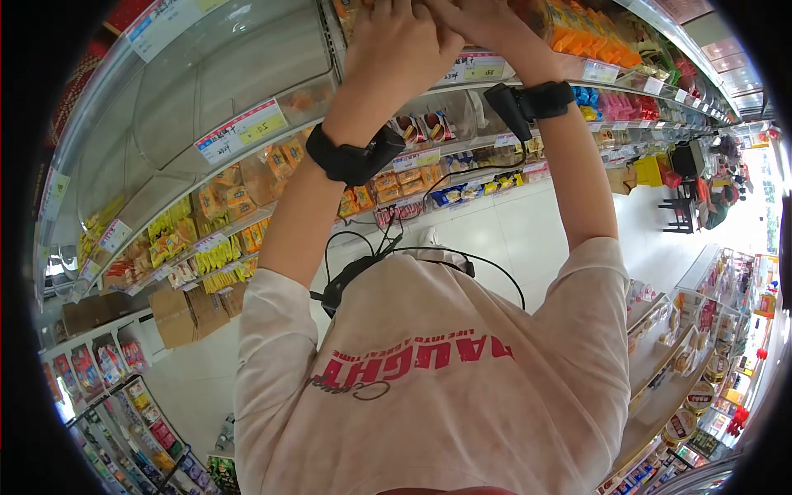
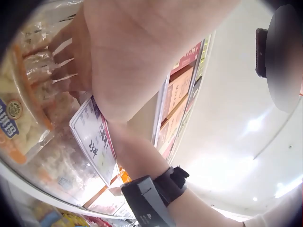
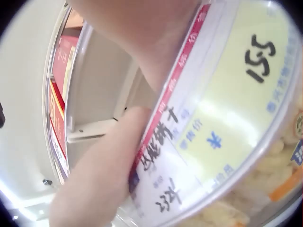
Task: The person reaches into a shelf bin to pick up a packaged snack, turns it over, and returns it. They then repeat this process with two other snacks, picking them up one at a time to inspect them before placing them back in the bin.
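In the head view, both hands reach over the front of an upper shelf bin at the top edge. My left hand [image 1: 400,49] lies beside my right hand [image 1: 491,25], fingertips of both cut off there. The left wrist view has the left fingers [image 2: 68,59] spread and fairly straight over clear-wrapped snack packets [image 2: 40,66] in the bin. A larger clear snack bag [image 2: 21,113] with an orange edge lies beside them. From the right wrist, a handwritten price tag [image 3: 189,137] on the bin front covers the right hand's [image 3: 142,28] fingers; I cannot tell what they hold.
Orange packets [image 1: 590,37] fill a bin to the right. Lower shelves carry yellow packets [image 1: 169,235] and other wrapped snacks. A bare clear bin [image 1: 239,66] is at upper left. Cardboard boxes [image 1: 190,318] sit on the floor, with a cable [image 1: 478,169] hanging between my arms.
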Action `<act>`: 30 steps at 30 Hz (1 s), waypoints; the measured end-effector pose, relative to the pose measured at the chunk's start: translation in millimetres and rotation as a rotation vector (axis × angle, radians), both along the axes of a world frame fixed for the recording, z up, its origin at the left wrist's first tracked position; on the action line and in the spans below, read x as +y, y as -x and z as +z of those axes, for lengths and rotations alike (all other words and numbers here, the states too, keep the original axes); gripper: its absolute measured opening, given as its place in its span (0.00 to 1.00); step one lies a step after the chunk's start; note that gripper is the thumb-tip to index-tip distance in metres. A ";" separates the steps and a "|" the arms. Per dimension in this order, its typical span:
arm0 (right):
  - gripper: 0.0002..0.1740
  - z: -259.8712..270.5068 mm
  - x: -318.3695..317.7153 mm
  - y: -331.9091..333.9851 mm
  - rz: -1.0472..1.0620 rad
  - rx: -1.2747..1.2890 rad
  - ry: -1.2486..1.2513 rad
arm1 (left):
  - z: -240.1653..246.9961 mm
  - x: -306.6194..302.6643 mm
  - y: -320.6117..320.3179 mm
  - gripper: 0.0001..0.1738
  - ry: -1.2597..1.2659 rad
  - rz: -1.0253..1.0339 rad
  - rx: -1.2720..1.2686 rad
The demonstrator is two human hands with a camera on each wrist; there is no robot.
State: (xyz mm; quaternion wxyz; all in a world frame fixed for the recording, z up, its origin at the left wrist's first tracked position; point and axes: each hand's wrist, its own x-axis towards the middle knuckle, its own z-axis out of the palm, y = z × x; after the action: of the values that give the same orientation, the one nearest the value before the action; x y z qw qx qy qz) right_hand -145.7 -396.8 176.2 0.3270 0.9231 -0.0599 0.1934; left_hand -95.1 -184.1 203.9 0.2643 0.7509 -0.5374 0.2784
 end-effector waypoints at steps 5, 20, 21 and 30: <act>0.38 19.8 14.2 16.4 0.247 -0.337 -0.595 | 4.2 2.0 1.1 0.28 -0.002 -0.017 0.022; 0.31 16.7 15.1 25.0 0.454 -0.233 -0.217 | -9.6 -5.5 -6.5 0.25 0.040 0.013 -0.179; 0.33 12.2 7.2 22.7 0.472 -0.228 0.024 | -8.6 -6.0 -6.1 0.25 0.053 0.015 -0.179; 0.25 39.3 61.3 34.3 0.062 -0.580 -0.757 | -5.4 -3.8 -4.3 0.23 -0.050 0.044 -0.129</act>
State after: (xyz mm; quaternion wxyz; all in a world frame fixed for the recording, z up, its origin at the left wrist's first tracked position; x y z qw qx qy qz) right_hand -180.0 -335.4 215.5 -0.0684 0.8867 -0.1873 0.4172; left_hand -90.8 -187.9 198.4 0.2040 0.7495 -0.5434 0.3182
